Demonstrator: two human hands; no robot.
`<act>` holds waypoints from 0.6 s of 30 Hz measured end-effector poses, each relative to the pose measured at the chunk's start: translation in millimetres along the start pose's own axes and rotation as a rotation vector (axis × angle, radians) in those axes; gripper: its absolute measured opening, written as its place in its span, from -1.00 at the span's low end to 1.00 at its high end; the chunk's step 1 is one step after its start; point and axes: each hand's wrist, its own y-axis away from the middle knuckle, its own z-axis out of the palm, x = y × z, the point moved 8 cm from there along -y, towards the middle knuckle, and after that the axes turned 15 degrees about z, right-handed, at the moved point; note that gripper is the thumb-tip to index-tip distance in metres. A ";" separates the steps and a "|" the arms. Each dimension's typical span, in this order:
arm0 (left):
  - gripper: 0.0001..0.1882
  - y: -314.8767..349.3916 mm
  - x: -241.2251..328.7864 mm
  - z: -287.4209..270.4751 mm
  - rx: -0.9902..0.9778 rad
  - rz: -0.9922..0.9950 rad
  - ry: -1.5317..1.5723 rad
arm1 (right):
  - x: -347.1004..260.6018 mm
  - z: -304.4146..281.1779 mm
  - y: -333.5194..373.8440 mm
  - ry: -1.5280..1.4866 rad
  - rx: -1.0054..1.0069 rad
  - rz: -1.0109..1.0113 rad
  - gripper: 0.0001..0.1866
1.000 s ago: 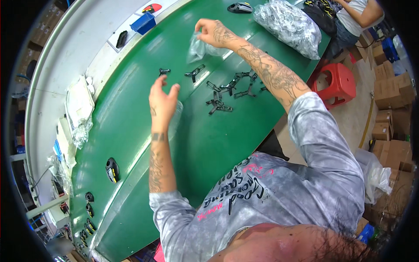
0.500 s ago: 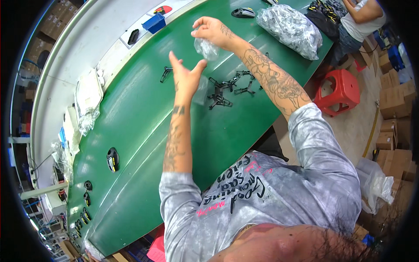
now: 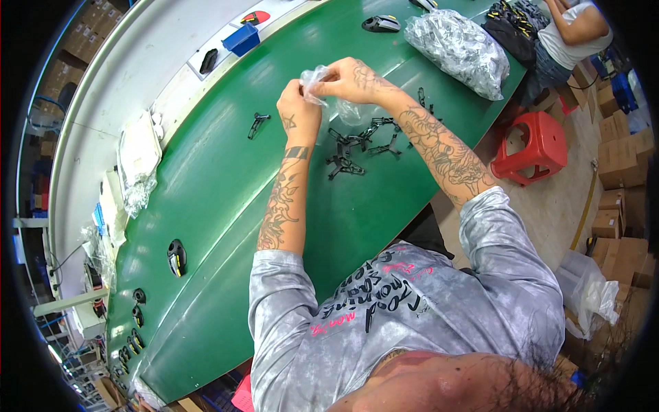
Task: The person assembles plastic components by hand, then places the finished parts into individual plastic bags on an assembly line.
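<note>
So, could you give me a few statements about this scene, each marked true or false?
1. The right hand holds clear plastic, with the left hand close beside it. True.
2. The black frame-like parts lie on the floor. False: a cluster of black parts lies on the green table.
3. The stool is white. False: the stool is red.
4. A blue container is left of the large stuffed bag. True.

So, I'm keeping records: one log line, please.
left hand: at clear plastic bag | right hand: holding bag | nearby: black branched parts, green table
</note>
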 end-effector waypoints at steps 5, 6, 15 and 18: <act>-0.82 -14.7 34.8 -6.3 -0.038 0.195 -0.285 | -20.4 -6.4 -6.2 0.667 0.363 -0.358 -0.66; -0.82 -10.6 12.3 -23.4 -0.002 0.121 -0.283 | -30.5 1.3 -7.6 0.658 0.344 -0.378 -0.66; -0.58 49.0 -65.9 -102.6 0.034 -0.258 -0.072 | -54.5 -0.8 -39.4 0.438 0.259 -0.078 -0.60; -0.59 77.6 -63.5 -116.9 -0.024 -0.378 0.104 | -26.7 -14.7 -54.4 0.298 0.320 -0.013 -0.57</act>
